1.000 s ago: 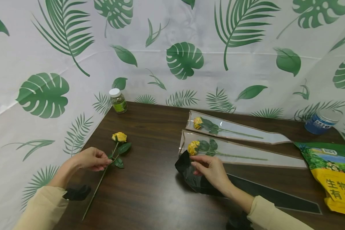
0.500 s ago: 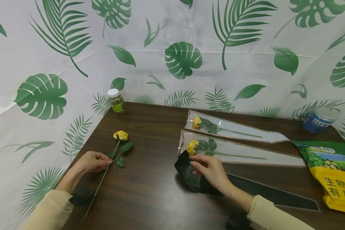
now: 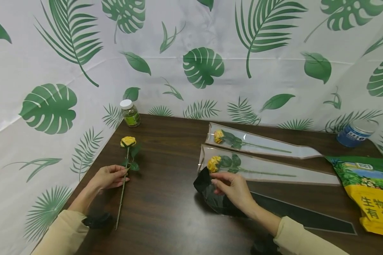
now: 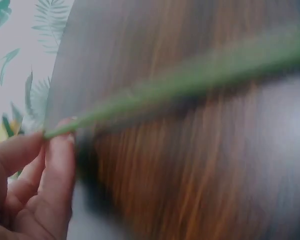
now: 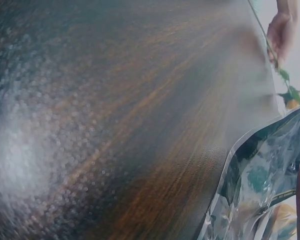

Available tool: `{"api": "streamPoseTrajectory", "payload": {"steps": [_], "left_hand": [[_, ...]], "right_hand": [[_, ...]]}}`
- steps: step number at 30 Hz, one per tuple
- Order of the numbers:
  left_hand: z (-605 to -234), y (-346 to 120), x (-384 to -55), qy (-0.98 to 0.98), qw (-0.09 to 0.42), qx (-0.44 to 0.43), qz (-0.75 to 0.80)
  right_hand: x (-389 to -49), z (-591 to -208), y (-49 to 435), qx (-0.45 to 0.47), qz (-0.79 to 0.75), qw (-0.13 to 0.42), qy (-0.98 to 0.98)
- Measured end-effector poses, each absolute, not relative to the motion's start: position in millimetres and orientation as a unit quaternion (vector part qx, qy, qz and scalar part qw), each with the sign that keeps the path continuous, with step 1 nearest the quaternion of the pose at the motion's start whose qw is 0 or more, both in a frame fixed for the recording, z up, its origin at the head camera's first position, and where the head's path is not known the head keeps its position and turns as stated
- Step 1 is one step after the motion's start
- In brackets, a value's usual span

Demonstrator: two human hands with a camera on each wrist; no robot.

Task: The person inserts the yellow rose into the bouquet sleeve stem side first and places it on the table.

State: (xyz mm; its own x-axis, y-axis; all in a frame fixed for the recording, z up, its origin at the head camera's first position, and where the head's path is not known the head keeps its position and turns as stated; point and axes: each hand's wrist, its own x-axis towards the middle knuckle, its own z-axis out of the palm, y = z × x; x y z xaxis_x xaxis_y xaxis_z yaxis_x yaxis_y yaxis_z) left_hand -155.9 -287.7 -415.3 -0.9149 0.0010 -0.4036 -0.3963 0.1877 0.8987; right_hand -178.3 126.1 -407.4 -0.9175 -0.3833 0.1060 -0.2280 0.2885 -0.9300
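My left hand [image 3: 110,177] pinches a yellow rose [image 3: 128,141] by its stem, just below the leaves. The bloom points away from me and the stem's cut end points toward me. A blurred length of green stem [image 4: 190,82] crosses the left wrist view from the fingertips. On the right, my right hand [image 3: 234,187] pinches the wide end of a black flower sleeve [image 3: 300,209] with a clear front. That end is lifted off the table, while the narrow end lies to the right. In the right wrist view, the clear film [image 5: 255,180] bulges and only a fingertip shows.
Two pale sleeves, a nearer one [image 3: 312,177] and a farther one [image 3: 271,147], each hold a yellow rose. A green-and-yellow bag [image 3: 370,198] and blue tin [image 3: 355,134] are at right. A white-capped jar [image 3: 131,115] stands at the back left of the brown table [image 3: 169,141].
My left hand has shifted right with the rose, whose stem now stands closer to straight away from me. The right hand keeps its place on the black sleeve.
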Motion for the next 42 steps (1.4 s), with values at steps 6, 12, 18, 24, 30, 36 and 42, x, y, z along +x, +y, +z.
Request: {"api": "streamPoseTrajectory", "payload": {"steps": [6, 12, 18, 24, 30, 36, 42], "left_hand": [[-420, -267, -164, 0.675, 0.154, -0.119, 0.712], [-414, -232, -173, 0.588, 0.158, -0.116, 0.785], [-380, -185, -184, 0.487, 0.096, -0.146, 0.856], [-353, -148, -195, 0.471, 0.005, -0.152, 0.869], [-350, -124, -200, 0.503, -0.078, -0.144, 0.849], [-361, -113, -197, 0.526, -0.131, -0.131, 0.83], [-373, -104, -190, 0.553, -0.148, -0.092, 0.815]], "right_hand": [[-177, -407, 125, -0.184, -0.564, 0.073, 0.802], [-176, -406, 124, -0.187, -0.562, 0.069, 0.803], [-177, -406, 123, -0.184, -0.564, 0.071, 0.802], [-177, -405, 123, -0.186, -0.566, 0.069, 0.8], [-177, -404, 122, -0.186, -0.568, 0.063, 0.799], [-177, -402, 119, -0.186, -0.575, 0.049, 0.795], [-177, -397, 113, -0.181, -0.586, 0.037, 0.789]]}}
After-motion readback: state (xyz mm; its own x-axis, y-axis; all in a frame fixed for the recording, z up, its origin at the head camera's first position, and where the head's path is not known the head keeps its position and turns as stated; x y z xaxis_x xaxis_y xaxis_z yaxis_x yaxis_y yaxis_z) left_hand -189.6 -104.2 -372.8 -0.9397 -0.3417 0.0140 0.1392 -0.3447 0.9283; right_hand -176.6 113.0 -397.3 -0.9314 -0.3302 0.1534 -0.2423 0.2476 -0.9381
